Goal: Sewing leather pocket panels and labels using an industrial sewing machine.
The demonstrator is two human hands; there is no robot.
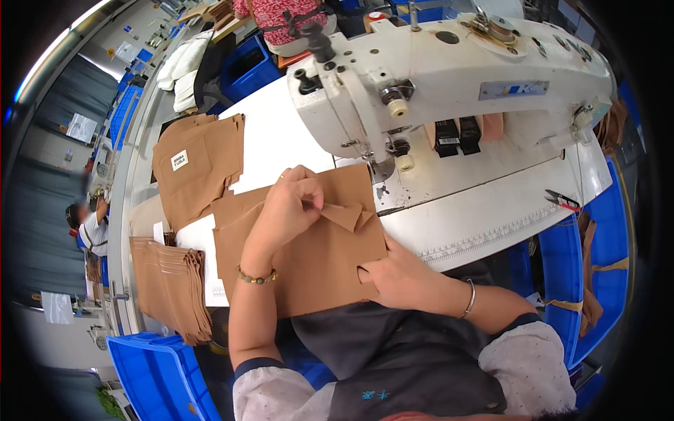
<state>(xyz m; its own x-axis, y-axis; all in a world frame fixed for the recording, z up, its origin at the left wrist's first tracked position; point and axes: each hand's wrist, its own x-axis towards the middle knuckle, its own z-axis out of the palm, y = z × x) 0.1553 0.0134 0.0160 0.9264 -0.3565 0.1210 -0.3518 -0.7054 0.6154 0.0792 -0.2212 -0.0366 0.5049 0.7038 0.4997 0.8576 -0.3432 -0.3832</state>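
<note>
A large brown fabric piece (302,274) lies over the front edge of the white sewing table, below the sewing machine's needle area (382,168). My left hand (298,200) is closed in a pinch above it, fingertips at a narrow folded flap (344,216) that stands up from the cloth. At the right edge of the same piece, my right hand (400,277) grips the cloth, thumb on top and the other fingers partly hidden. The white sewing machine (449,67) stands just beyond the fabric.
Brown pieces with a white label (193,165) lie at the left, and a folded brown stack (168,284) sits nearer me. Thread snips (562,200) rest at the table's right. Blue bins (154,372) stand on both sides. Other people work farther off.
</note>
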